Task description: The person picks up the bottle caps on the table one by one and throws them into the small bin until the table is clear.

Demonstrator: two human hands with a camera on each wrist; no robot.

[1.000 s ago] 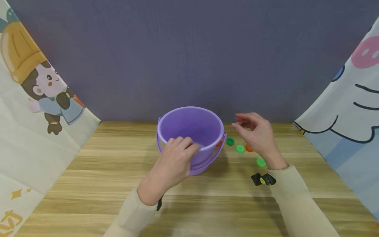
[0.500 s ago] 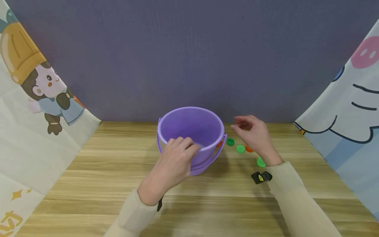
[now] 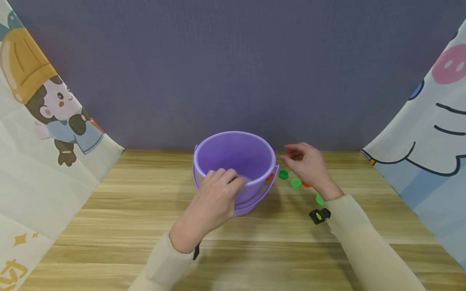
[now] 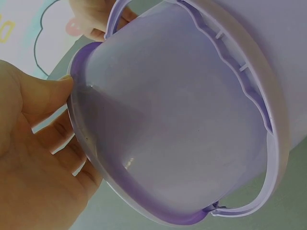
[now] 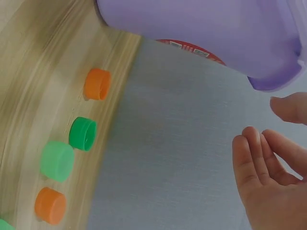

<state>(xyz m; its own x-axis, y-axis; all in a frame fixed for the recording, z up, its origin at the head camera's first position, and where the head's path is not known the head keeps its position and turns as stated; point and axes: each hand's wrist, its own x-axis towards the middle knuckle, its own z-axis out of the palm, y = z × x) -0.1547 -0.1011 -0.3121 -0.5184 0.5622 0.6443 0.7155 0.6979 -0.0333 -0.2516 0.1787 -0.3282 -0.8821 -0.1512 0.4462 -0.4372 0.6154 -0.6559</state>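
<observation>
A purple bucket (image 3: pixel 233 145) with its handle hanging down stands upright near the back of the wooden table. My left hand (image 3: pixel 218 194) holds its near rim, thumb outside and fingers reaching over to the inside. In the left wrist view, the thumb of that hand (image 4: pixel 43 148) presses the rim's outer edge. Right of the bucket, my right hand (image 3: pixel 307 163) hovers in the air with fingers loosely bent. Nothing lies between thumb and fingers of this hand (image 5: pixel 273 167) in the right wrist view. Below it lie bottle caps, among them a dark green cap (image 3: pixel 283 174) and a light green cap (image 3: pixel 295 183).
An orange cap (image 5: pixel 97 84) lies close to the bucket's base, and another orange cap (image 5: pixel 50 206) sits farther along the row. One more light green cap (image 3: pixel 319 199) is partly behind the right wrist. A dark grey wall (image 3: pixel 233 72) rises behind the table (image 3: pixel 145 202), with printed cloths on both sides.
My right hand has drifted slightly left and down, closer to the bucket, its sleeve covering more of the nearest green cap. The left hand and bucket stay where they were.
</observation>
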